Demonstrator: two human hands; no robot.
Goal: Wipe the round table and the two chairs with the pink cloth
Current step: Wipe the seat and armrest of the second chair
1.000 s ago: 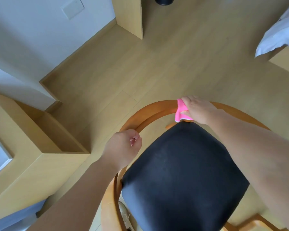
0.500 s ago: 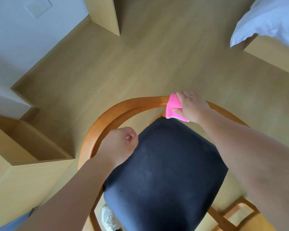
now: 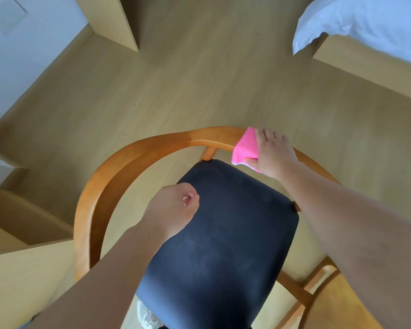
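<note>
Right hand [image 3: 272, 154] grips the pink cloth [image 3: 245, 148] on the chair [image 3: 133, 150] back rail; left hand [image 3: 173, 207] fisted, holding nothing.

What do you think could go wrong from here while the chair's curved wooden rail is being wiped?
The right hand presses the pink cloth onto the narrow curved rail; it could slide off the edge. The left hand hovers over the black seat without steadying the chair, so a firm push might shift it on the smooth wood floor. The long left stretch of rail may get skipped.
</note>
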